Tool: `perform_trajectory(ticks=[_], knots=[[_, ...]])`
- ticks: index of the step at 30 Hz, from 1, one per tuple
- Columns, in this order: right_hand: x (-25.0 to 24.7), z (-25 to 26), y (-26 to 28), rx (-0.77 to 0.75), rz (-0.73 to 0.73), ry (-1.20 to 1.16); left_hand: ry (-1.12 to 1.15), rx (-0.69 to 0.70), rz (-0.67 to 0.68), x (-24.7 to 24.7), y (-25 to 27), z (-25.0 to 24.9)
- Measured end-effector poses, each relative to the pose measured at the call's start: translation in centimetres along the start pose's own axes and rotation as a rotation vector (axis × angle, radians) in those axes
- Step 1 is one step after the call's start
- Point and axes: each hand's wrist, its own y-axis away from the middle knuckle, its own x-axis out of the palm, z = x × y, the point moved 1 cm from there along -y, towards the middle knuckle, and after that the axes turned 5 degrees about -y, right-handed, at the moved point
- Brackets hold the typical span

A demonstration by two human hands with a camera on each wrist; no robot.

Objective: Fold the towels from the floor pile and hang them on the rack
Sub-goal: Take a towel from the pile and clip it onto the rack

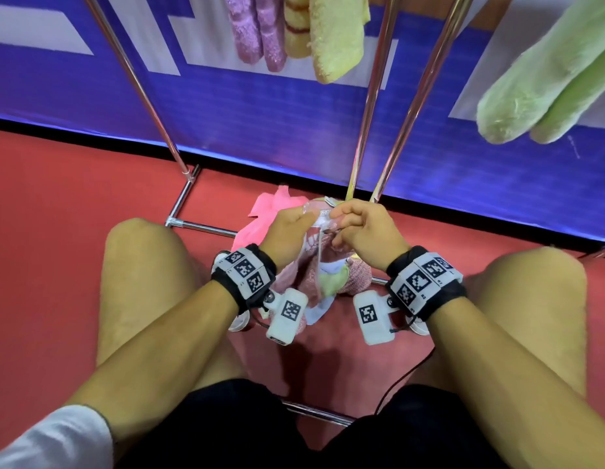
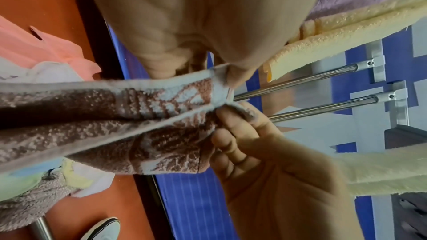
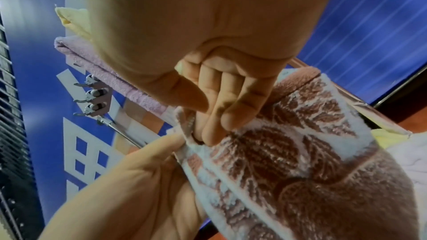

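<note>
together both hands (image 1: 328,228) pinch patterned towel (image 3: 300,161) edge above floor pile (image 1: 270,211).

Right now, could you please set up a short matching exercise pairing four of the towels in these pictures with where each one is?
Things:
1. patterned brown-and-white towel
2. pink towel
3. purple towel
4. green towel

Places:
A. hanging on the rack, upper left
B. hanging at the upper right
C. pinched between the left hand and right hand
D. lying in the floor pile behind the hands

Pairs: 1-C, 2-D, 3-A, 4-B
</note>
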Motion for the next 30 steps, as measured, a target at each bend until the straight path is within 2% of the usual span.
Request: perform_trajectory(ticks=[2,7,11,16,21,30], knots=[[0.3,-0.2,-0.2,-0.052,-0.002,0.040,-0.029,0.070,-0.018,0.0,0.1,-0.1],[0.5,-0.2,-0.3,-0.042,-0.019,0.014,-0.099,0.073,-0.099,-0.4,-0.4,-0.2],[0.1,-1.0,-0.7,-0.061,-0.048,0.056,0.002,0.010,0.034,-0.2,-0.3,0.2],[0.1,-1.4,-0.7,-0.083,-0.028,0.072,-0.068,0.046,0.091,0.0,-0.1,0.8],[0.2,-1.3,-0.7,-0.074,-0.036,0.050,-0.029,0.052,0.021,0.0,-0.2,0.6],[0.4,-1.1,-0.4,-0.035,-0.130,-0.055,0.001,0.068,0.023,0.4,-0.1,0.7]])
